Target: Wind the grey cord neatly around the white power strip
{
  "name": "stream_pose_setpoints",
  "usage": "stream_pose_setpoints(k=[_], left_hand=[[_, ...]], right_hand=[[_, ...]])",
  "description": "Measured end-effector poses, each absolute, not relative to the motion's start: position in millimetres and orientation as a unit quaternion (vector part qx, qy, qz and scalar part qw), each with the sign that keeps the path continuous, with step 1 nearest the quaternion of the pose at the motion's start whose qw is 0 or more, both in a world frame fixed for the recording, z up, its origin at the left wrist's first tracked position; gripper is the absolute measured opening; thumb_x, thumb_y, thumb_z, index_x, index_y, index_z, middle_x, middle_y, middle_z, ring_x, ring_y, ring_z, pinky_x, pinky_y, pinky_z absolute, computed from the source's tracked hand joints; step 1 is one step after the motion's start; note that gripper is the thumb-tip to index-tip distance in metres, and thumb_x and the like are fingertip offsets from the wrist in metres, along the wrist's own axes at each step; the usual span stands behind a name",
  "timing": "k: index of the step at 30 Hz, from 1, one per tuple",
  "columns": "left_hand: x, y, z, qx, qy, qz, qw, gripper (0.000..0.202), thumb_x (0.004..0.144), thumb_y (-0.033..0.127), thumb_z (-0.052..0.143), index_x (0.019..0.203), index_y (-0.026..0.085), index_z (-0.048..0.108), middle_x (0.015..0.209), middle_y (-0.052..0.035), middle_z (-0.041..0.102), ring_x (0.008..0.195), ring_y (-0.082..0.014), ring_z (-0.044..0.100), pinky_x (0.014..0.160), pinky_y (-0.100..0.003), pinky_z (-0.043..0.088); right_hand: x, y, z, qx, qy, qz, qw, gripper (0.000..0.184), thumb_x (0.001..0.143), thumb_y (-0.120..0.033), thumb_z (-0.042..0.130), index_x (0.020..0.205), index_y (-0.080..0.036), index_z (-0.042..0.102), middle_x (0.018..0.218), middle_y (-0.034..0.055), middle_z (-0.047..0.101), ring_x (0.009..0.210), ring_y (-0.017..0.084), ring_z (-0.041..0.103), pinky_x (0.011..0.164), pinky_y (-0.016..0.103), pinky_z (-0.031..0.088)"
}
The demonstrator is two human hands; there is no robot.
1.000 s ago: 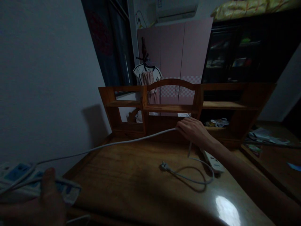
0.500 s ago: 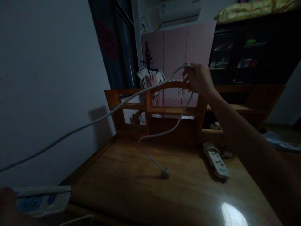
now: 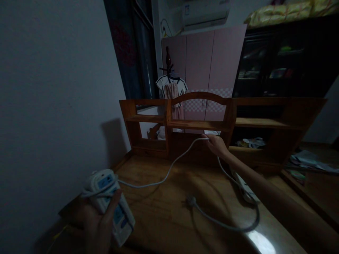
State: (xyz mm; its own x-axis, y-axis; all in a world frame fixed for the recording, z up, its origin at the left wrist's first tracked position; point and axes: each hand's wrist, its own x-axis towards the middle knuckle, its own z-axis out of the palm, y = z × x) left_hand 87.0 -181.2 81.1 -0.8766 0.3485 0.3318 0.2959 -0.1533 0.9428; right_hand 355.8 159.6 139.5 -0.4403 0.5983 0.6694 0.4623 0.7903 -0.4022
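Note:
My left hand grips a white power strip with blue socket panels, held above the desk at the lower left. A turn of its cord is wrapped around the strip's upper part. From there the pale cord runs across to my right hand, whose fingers are closed on it near the shelf. Below that hand the cord loops down to the right and curls back to its plug, which hangs over or rests on the desk; I cannot tell which. My right forearm partly covers the loop.
A second power strip lies on the wooden desk, partly behind the cord and my right arm. A wooden shelf unit stands along the desk's back edge. A wall borders the left side. Papers lie at the far right.
My right hand has come down with the cord. My left hand has risen into view with the power strip, now turned more upright. The plug has swung, with its cord now looping rightward.

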Motion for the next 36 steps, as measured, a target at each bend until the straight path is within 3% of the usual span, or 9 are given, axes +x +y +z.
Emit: stream_pose_setpoints(k=[3,6,14,18,21,23,27,32,36], left_hand=[[107,-164,72,0.260,0.646,0.711,0.097,0.067,0.072,0.040,0.075,0.130,0.024,0.046,0.114,-0.0063,0.060,0.113,-0.0315,0.056,0.105,-0.051,0.038],[123,-156,66,0.266,0.640,0.711,0.121,0.069,0.072,0.042,0.075,0.130,0.022,0.045,0.111,-0.0071,0.061,0.116,-0.0312,0.055,0.107,-0.049,0.035],[126,-150,64,0.244,0.644,0.714,0.125,0.063,0.064,0.045,0.078,0.116,0.018,0.056,0.093,-0.0051,0.066,0.105,-0.0298,0.061,0.097,-0.043,0.046],[125,-150,62,0.226,0.647,0.717,0.131,0.059,0.063,0.045,0.079,0.111,0.019,0.058,0.088,-0.0030,0.065,0.094,-0.0285,0.064,0.088,-0.041,0.051],[128,-152,61,0.246,0.629,0.725,0.134,0.060,0.066,0.044,0.078,0.116,0.020,0.055,0.094,-0.0030,0.065,0.099,-0.0273,0.062,0.093,-0.040,0.048],[132,-154,61,0.264,0.623,0.718,0.162,0.060,0.071,0.044,0.075,0.122,0.022,0.052,0.101,-0.0041,0.064,0.106,-0.0274,0.060,0.099,-0.041,0.043],[142,-158,65,0.255,0.632,0.703,0.204,0.067,0.070,0.046,0.076,0.128,0.026,0.050,0.106,-0.0050,0.065,0.117,-0.0289,0.055,0.105,-0.043,0.038],[156,-156,66,0.226,0.578,0.709,0.336,0.074,0.062,0.044,0.082,0.127,0.022,0.052,0.097,-0.0067,0.071,0.093,-0.0271,0.067,0.077,-0.032,0.053],[165,-153,70,0.245,0.504,0.705,0.435,0.068,0.065,0.044,0.080,0.122,0.018,0.054,0.090,-0.0087,0.071,0.069,-0.0225,0.068,0.051,-0.025,0.048]], right_hand=[[353,159,128,-0.284,-0.862,0.049,0.416,0.053,0.093,-0.060,0.036,0.068,-0.019,0.058,0.075,0.0083,0.061,0.079,0.021,0.057,0.075,0.029,0.041],[341,157,141,-0.260,-0.872,0.038,0.414,0.055,0.097,-0.057,0.030,0.070,-0.018,0.058,0.073,0.0060,0.060,0.071,0.018,0.055,0.069,0.027,0.039],[293,121,248,-0.209,-0.861,-0.022,0.464,0.058,0.099,-0.055,0.033,0.067,-0.015,0.060,0.056,-0.0002,0.050,0.052,0.011,0.048,0.057,0.024,0.027],[266,125,269,-0.120,-0.867,-0.017,0.483,0.059,0.102,-0.051,0.027,0.067,-0.014,0.057,0.059,0.0002,0.051,0.056,0.010,0.048,0.058,0.023,0.029],[254,134,243,-0.091,-0.898,-0.051,0.427,0.051,0.104,-0.041,0.025,0.077,-0.014,0.060,0.073,0.0032,0.058,0.070,0.013,0.052,0.067,0.023,0.035],[254,138,210,-0.095,-0.935,-0.098,0.329,0.043,0.105,-0.032,0.025,0.091,-0.014,0.062,0.086,0.0058,0.061,0.085,0.015,0.052,0.080,0.026,0.038],[274,142,135,-0.105,-0.962,-0.111,0.226,0.034,0.101,-0.029,0.039,0.089,-0.013,0.066,0.087,0.0102,0.062,0.095,0.021,0.052,0.086,0.030,0.040],[320,147,57,-0.145,-0.979,-0.106,0.101,0.018,0.088,-0.013,0.053,0.092,-0.012,0.070,0.098,0.0162,0.064,0.107,0.026,0.053,0.092,0.037,0.042],[358,139,22,-0.202,-0.974,-0.088,0.050,0.046,0.077,-0.011,0.061,0.123,-0.014,0.062,0.129,0.0227,0.052,0.129,0.035,0.039,0.106,0.056,0.027]])
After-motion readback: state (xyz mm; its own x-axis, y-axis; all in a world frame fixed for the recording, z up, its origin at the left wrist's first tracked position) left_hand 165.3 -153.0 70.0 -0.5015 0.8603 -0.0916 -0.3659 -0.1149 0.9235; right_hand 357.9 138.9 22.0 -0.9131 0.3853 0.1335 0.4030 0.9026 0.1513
